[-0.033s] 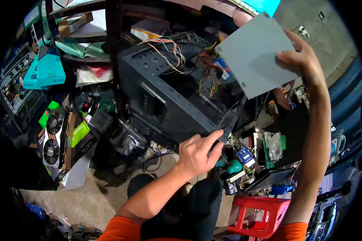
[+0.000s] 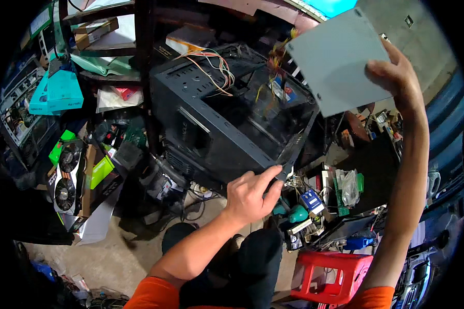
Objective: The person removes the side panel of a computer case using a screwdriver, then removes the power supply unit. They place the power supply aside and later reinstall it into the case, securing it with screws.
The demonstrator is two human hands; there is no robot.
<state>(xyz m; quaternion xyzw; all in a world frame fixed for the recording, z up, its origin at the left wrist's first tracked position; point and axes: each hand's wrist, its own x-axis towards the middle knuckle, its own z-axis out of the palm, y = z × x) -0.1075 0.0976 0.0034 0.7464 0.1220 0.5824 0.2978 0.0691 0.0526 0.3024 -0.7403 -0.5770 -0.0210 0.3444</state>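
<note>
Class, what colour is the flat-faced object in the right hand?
The flat-faced object is grey, best seen in the head view.

Wires on case, graphics card left

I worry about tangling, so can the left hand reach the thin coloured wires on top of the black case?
Probably yes: nothing covers the coloured wires, and the left hand need only leave the corner of the black case.

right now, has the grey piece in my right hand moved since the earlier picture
Yes: the grey piece has shifted up and to the right in view, judged against the red stool.
</note>
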